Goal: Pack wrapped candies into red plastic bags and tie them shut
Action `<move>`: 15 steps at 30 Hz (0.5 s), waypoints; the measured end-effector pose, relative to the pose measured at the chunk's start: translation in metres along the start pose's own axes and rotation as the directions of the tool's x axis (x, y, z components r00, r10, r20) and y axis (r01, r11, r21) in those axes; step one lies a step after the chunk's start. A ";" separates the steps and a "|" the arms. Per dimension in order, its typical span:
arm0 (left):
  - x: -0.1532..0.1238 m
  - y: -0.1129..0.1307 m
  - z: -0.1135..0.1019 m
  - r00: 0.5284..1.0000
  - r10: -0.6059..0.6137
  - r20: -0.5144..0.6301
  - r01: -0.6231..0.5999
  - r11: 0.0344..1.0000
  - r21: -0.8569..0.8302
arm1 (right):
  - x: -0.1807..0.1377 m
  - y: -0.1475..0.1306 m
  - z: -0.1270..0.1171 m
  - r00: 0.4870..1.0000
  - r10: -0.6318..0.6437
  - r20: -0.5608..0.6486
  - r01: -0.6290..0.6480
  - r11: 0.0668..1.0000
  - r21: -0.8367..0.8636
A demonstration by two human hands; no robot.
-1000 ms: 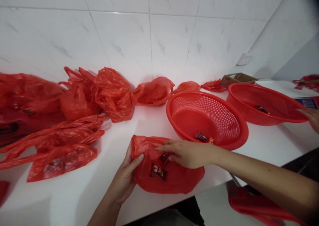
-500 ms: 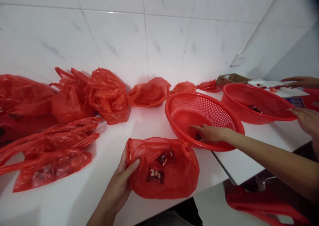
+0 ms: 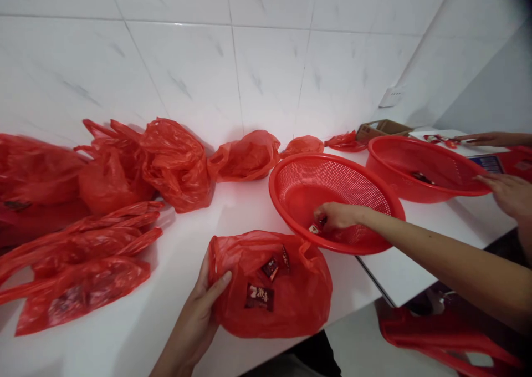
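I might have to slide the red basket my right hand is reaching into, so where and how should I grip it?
Probably grip the red basket by its left rim, coming from the left, thumb on top and fingers beneath. The raised rim is uncovered there, whereas the right forearm crosses its near right side.

The left hand (image 3: pixel 201 305) is holding the side of an open red bag (image 3: pixel 299 305), where wrapped candies (image 3: pixel 260 297) are lying. Inside a red basket (image 3: pixel 332 172), the right hand (image 3: pixel 343 215) is touching more candies (image 3: pixel 315 229) with bent fingers. Another person's hand (image 3: pixel 509 194) is resting at a second basket (image 3: pixel 394 169). Other red bags (image 3: pixel 177 163) are lining the tiled wall (image 3: pixel 178 61), and a cardboard box (image 3: pixel 382 127) is sitting nearby.
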State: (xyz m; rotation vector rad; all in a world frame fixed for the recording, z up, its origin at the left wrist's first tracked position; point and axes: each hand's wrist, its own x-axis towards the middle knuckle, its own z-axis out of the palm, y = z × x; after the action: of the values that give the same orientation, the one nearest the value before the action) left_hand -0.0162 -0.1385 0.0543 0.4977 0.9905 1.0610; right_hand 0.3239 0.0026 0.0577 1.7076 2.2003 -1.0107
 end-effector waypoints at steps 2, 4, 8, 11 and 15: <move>0.000 0.000 0.001 1.000 0.003 0.003 -0.003 1.000 0.002 | -0.001 0.003 -0.012 1.000 -0.022 -0.004 0.022 0.998 0.067; 0.000 0.000 0.003 1.000 0.005 0.007 -0.005 1.000 0.007 | -0.003 0.000 -0.018 0.998 -0.056 -0.024 0.059 0.993 0.105; 0.000 0.000 0.005 1.000 0.001 0.000 -0.001 1.000 0.004 | -0.008 -0.020 -0.002 0.990 -0.144 0.012 0.144 0.990 0.007; -0.001 -0.001 0.005 1.000 0.005 0.008 -0.005 1.000 0.013 | -0.009 -0.033 0.014 0.980 -0.197 0.023 0.198 0.965 -0.171; -0.001 0.000 0.004 1.000 0.017 0.011 -0.017 0.999 0.031 | -0.009 -0.029 0.000 0.983 -0.186 0.003 0.181 0.952 -0.248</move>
State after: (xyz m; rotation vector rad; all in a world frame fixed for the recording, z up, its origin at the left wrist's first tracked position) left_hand -0.0130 -0.1395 0.0566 0.5375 0.9963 1.0581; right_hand 0.2998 -0.0077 0.0736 1.4332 2.4164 -0.7189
